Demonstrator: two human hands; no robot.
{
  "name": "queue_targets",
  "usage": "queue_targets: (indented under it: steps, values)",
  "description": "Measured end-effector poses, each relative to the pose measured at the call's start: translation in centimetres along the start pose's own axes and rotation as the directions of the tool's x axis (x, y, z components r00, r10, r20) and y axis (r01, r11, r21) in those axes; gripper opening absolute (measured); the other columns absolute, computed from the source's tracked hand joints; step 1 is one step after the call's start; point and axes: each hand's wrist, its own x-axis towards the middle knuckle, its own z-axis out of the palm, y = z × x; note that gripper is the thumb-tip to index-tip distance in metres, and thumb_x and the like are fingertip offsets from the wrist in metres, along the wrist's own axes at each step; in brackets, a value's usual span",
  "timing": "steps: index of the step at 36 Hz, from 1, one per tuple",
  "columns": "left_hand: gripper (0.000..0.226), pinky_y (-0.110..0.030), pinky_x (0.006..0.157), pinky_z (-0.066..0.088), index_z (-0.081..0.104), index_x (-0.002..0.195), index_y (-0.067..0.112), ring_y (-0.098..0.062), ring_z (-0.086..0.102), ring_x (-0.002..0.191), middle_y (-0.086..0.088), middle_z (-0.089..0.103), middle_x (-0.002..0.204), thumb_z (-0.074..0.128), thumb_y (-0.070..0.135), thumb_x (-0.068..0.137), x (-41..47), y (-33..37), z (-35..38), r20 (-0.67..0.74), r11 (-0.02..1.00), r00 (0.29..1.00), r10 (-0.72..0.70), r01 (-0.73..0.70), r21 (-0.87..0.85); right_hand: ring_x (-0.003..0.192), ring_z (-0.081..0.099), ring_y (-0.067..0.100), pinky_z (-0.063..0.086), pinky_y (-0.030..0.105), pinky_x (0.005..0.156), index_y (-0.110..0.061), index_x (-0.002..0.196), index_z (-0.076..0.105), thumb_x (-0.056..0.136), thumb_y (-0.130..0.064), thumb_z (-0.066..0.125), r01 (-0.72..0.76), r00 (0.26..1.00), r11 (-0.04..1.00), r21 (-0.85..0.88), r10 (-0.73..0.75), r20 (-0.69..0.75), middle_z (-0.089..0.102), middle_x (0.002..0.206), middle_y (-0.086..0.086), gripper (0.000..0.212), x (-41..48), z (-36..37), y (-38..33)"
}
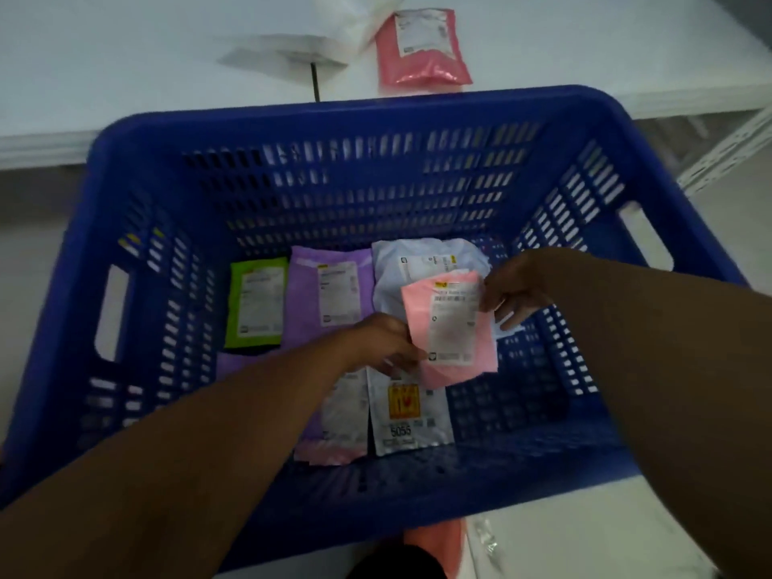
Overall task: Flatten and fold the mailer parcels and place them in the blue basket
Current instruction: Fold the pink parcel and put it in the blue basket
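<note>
Reaching into the blue basket point(376, 114), both hands grip one pink mailer point(453, 332) — the left hand point(386, 342) pinches its lower-left edge, the right hand point(516, 292) clamps its upper-right corner. The parcel sits low inside, above a white mailer point(422, 261). Green point(255, 302) and purple point(330, 294) mailers lie flat alongside — another pink parcel point(422, 46) rests on the table point(125, 56) beyond.

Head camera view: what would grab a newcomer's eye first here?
The big blue basket fills the view. Inside it, both hands, left and right, hold a pink mailer above the green, purple and white mailers. Another pink parcel lies on the table behind.
</note>
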Motion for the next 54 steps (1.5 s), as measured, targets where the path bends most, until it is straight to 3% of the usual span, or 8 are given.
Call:
queue_targets:
  steps: [4, 9, 24, 40, 45, 49, 51, 54]
  values:
    - [0.024, -0.025, 0.061, 0.052, 0.074, 0.099, 0.004, -0.026, 0.069, 0.075, -0.023, 0.073, 0.097, 0.082, 0.017, 0.080, 1.3, -1.1, 2.7, -0.005, 0.996, 0.999, -0.053, 0.052, -0.074, 0.074, 0.062, 0.022, 0.059, 0.040, 0.070, 0.001, 0.105, 0.061, 0.092, 0.002, 0.061, -0.043, 0.996, 0.999, 0.029, 0.046, -0.083, 0.063, 0.090, 0.014, 0.013, 1.8, 0.9, 3.4]
    - [0.022, -0.026, 0.056, 0.055, 0.073, 0.099, -0.003, -0.023, 0.066, 0.062, -0.026, 0.072, 0.096, 0.079, 0.010, 0.083, 2.3, -1.8, 4.9, -0.029, 0.997, 0.997, -0.077, 0.076, -0.013, 0.071, 0.064, 0.024, 0.060, 0.039, 0.063, 0.000, 0.098, 0.063, 0.089, -0.008, 0.069, -0.139, 0.985, 0.989, 0.058, 0.144, -0.091, 0.063, 0.071, 0.013, 0.013, 3.2, 2.1, 7.7]
    - [0.030, -0.029, 0.051, 0.052, 0.069, 0.100, -0.011, -0.031, 0.066, 0.066, -0.024, 0.073, 0.090, 0.064, 0.018, 0.097, 3.8, -3.5, 8.0, 0.004, 0.984, 0.985, -0.174, 0.174, -0.040, 0.102, 0.069, 0.032, 0.055, 0.054, 0.091, -0.009, 0.124, 0.061, 0.090, -0.017, 0.068, -0.154, 0.988, 0.988, 0.016, 0.153, 0.035, 0.073, 0.110, 0.015, 0.035, 2.4, 2.2, 10.1]
    - [0.038, -0.036, 0.054, 0.058, 0.069, 0.089, -0.011, -0.028, 0.065, 0.050, -0.021, 0.073, 0.075, 0.064, 0.025, 0.097, 4.6, -3.7, 8.1, -0.046, 0.986, 0.986, -0.162, 0.161, -0.038, 0.135, 0.045, 0.033, 0.039, 0.047, 0.111, -0.008, 0.149, 0.038, 0.103, -0.018, 0.052, -0.168, 0.980, 0.965, -0.199, 0.186, 0.073, 0.041, 0.151, 0.018, 0.049, 2.3, 3.0, 9.6]
    - [0.042, -0.036, 0.054, 0.058, 0.070, 0.080, -0.002, -0.027, 0.066, 0.049, -0.016, 0.070, 0.062, 0.070, 0.038, 0.090, 4.0, -3.3, 8.4, -0.139, 0.974, 0.989, -0.059, 0.087, 0.209, 0.128, 0.048, 0.033, 0.040, 0.044, 0.106, -0.004, 0.148, 0.037, 0.103, -0.019, 0.052, -0.149, 0.987, 0.960, -0.236, 0.160, 0.029, 0.041, 0.151, 0.021, 0.050, 2.2, 2.4, 9.5]
    - [0.038, -0.026, 0.062, 0.042, 0.068, 0.079, 0.016, -0.018, 0.063, 0.070, -0.004, 0.069, 0.080, 0.059, 0.050, 0.092, 3.7, -2.6, 8.5, -0.184, 0.628, 0.915, 0.359, -0.091, 0.773, 0.106, 0.057, 0.029, 0.045, 0.046, 0.104, -0.003, 0.139, 0.049, 0.102, -0.021, 0.055, -0.130, 0.989, 0.978, -0.165, 0.138, 0.042, 0.059, 0.127, 0.018, 0.042, 2.1, 2.1, 9.5]
    - [0.035, -0.028, 0.065, 0.042, 0.066, 0.085, 0.019, -0.021, 0.065, 0.083, -0.002, 0.069, 0.089, 0.054, 0.050, 0.093, 3.9, -2.5, 8.7, -0.109, 0.421, 0.825, 0.554, -0.165, 0.892, 0.098, 0.062, 0.027, 0.049, 0.046, 0.102, -0.003, 0.131, 0.056, 0.099, -0.020, 0.059, -0.099, 0.993, 0.990, -0.097, 0.105, 0.056, 0.064, 0.107, 0.013, 0.037, 2.1, 2.3, 9.6]
    - [0.031, -0.035, 0.080, 0.050, 0.070, 0.103, 0.016, -0.028, 0.064, 0.098, -0.007, 0.068, 0.103, 0.066, 0.038, 0.082, 4.8, -2.7, 8.9, 0.161, 0.127, 0.637, 0.754, -0.382, 0.916, 0.109, 0.063, 0.028, 0.048, 0.050, 0.104, -0.002, 0.130, 0.057, 0.097, -0.018, 0.061, -0.046, 0.994, 0.999, 0.016, 0.044, 0.100, 0.066, 0.115, 0.015, 0.037, 1.6, 2.8, 9.2]
